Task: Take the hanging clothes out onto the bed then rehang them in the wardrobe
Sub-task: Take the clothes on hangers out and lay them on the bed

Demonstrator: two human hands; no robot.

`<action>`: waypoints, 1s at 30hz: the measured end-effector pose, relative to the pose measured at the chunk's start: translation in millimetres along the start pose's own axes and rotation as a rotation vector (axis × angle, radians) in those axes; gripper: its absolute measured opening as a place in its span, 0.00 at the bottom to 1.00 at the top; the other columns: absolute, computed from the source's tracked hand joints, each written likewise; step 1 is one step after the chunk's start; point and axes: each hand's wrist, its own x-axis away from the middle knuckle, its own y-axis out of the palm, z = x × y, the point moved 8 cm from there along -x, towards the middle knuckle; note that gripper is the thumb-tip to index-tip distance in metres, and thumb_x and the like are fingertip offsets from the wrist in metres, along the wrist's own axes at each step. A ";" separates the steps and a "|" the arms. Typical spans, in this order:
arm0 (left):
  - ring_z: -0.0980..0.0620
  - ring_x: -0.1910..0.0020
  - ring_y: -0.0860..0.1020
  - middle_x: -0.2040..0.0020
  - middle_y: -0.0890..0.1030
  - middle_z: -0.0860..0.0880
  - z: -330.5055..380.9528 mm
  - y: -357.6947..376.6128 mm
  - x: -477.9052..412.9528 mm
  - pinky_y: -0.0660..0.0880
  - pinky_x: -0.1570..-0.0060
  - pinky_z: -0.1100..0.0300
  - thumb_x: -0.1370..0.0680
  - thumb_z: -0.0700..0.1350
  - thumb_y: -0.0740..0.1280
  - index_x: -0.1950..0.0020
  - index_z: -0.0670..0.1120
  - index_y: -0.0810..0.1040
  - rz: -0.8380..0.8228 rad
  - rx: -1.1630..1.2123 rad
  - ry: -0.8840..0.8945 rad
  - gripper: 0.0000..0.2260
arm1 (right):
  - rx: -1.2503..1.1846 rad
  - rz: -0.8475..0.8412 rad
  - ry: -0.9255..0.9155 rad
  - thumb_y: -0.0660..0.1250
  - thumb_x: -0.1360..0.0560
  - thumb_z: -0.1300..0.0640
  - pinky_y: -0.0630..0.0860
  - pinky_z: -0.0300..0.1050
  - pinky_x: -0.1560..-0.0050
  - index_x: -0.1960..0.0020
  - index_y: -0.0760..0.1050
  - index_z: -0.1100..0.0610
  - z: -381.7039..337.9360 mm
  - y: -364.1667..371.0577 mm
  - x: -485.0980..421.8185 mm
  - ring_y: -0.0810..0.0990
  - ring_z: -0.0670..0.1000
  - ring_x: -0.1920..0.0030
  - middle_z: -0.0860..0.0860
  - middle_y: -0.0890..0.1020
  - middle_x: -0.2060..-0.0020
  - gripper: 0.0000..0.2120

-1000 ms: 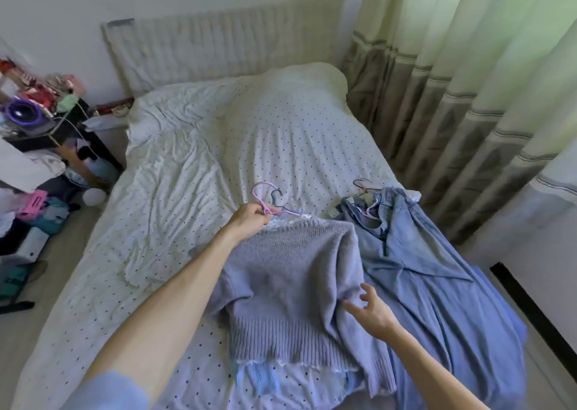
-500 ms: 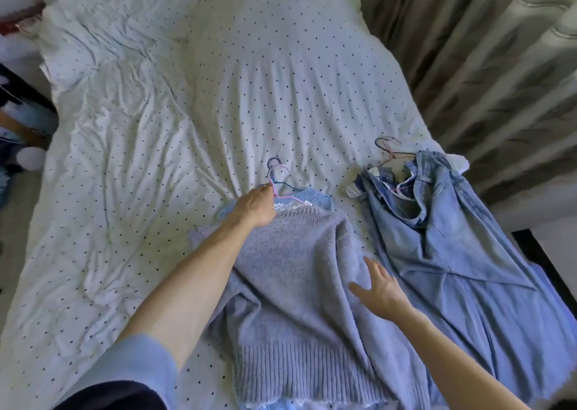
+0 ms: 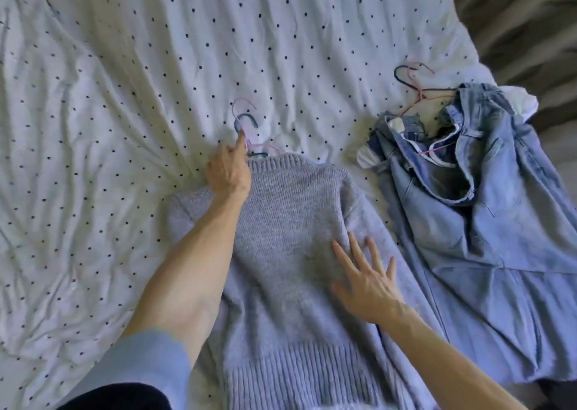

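The white dotted bed point(image 3: 93, 128) fills the left of the frame. The left hand point(image 3: 228, 172) lies just below the hanger hooks point(image 3: 245, 122), with one finger straight on them. I cannot tell if it grips them. The gray sweater point(image 3: 281, 253) lies flat in the middle. The right hand point(image 3: 368, 281) rests on it, fingers apart. Blue denim clothes point(image 3: 484, 222) lie on the right.

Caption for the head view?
Left hand at hanger hooks, right hand flat on knit sweater beside denim garments on bed.
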 end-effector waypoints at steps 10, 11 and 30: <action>0.39 0.46 0.81 0.35 0.80 0.47 -19.1 52.9 14.2 0.78 0.52 0.46 0.20 0.35 0.60 0.26 0.48 0.71 -0.014 0.000 0.079 0.23 | 0.069 -0.095 -0.028 0.53 0.24 0.30 0.47 0.77 0.31 0.22 0.34 0.39 -1.7 43.1 -37.2 0.30 0.56 0.23 0.43 0.28 0.24 0.40; 0.39 0.45 0.80 0.34 0.79 0.46 -19.9 55.0 10.1 0.78 0.50 0.45 0.20 0.35 0.59 0.26 0.47 0.70 -0.022 0.002 0.085 0.23 | 0.067 -0.106 -0.033 0.52 0.24 0.30 0.47 0.77 0.31 0.22 0.34 0.39 -0.2 42.3 -39.3 0.30 0.55 0.23 0.42 0.28 0.24 0.40; 0.43 0.23 0.60 0.21 0.60 0.44 104.7 -17.6 276.0 0.62 0.27 0.42 0.18 0.50 0.59 0.18 0.49 0.46 -0.563 0.023 0.305 0.32 | -0.233 0.278 0.049 0.54 0.16 0.49 0.59 0.57 0.24 0.26 0.69 0.49 58.8 -76.3 197.5 0.52 0.49 0.21 0.43 0.69 0.26 0.20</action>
